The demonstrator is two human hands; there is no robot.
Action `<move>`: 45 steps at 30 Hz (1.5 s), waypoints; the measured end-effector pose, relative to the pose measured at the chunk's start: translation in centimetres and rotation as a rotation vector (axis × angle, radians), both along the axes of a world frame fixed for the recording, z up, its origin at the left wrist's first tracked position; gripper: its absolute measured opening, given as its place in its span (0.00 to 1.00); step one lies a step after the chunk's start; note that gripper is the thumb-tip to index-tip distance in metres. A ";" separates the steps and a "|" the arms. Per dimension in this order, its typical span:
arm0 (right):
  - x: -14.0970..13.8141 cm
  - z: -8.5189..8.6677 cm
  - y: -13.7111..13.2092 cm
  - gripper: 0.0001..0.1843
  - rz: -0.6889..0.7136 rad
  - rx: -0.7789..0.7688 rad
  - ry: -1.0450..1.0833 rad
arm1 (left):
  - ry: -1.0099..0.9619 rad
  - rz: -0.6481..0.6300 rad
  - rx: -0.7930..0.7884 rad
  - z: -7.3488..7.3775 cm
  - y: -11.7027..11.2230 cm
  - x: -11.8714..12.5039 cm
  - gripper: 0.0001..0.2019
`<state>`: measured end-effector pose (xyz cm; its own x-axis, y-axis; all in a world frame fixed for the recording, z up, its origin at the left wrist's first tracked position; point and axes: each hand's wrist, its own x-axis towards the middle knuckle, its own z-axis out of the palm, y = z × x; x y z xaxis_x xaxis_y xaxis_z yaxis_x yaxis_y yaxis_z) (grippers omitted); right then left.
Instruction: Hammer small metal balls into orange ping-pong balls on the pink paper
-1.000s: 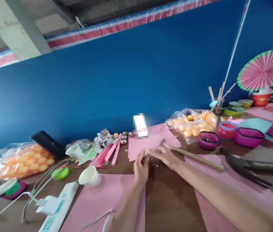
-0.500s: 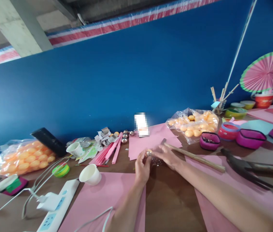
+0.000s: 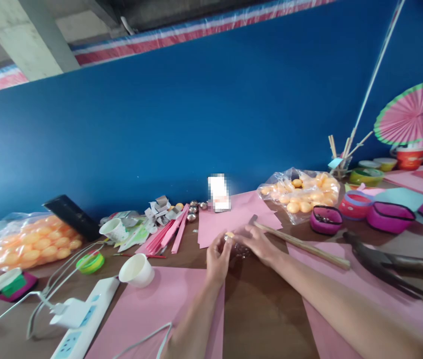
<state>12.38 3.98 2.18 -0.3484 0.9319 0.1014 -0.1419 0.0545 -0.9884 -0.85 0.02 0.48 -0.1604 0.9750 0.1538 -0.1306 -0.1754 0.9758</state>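
I pinch the ball (image 3: 229, 236) in my left hand (image 3: 217, 258), my right hand (image 3: 259, 245) curled loosely by the shiny bits (image 3: 242, 250), its grip unclear, close handwork that I judge calls next for steadiness.

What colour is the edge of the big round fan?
Green, around pink folds. The fan shows best in the head view, far right.
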 end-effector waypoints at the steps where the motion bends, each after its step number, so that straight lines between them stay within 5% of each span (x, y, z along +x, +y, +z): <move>1: 0.0 0.1 -0.1 0.21 -0.006 0.020 -0.018 | 0.008 0.002 -0.004 0.0 0.0 0.0 0.23; 8: -0.1 -0.1 -0.3 0.18 0.048 0.132 -0.029 | 0.037 0.053 -0.007 0.2 0.1 -0.3 0.22; 16: -0.2 -0.4 -0.1 0.16 -0.026 0.095 0.020 | -0.321 -0.105 -0.065 0.3 0.1 -0.2 0.21; 24: -0.2 0.1 -0.4 0.16 0.007 0.109 0.004 | -0.195 0.022 -0.110 0.9 0.0 0.2 0.20; 40: -0.4 -0.4 -0.2 0.19 0.042 0.219 -0.028 | -0.216 0.016 -0.103 1.5 -0.3 0.3 0.21; 45: -0.4 -0.5 -0.1 0.17 0.033 0.212 -0.019 | -0.095 -0.023 -0.039 0.6 -0.1 -0.1 0.24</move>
<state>12.01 3.87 1.64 -0.3821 0.8784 0.2871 -0.1287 0.2570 -0.9578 -0.97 -0.08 1.07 -0.1499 0.9836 0.1005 -0.2263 -0.1331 0.9649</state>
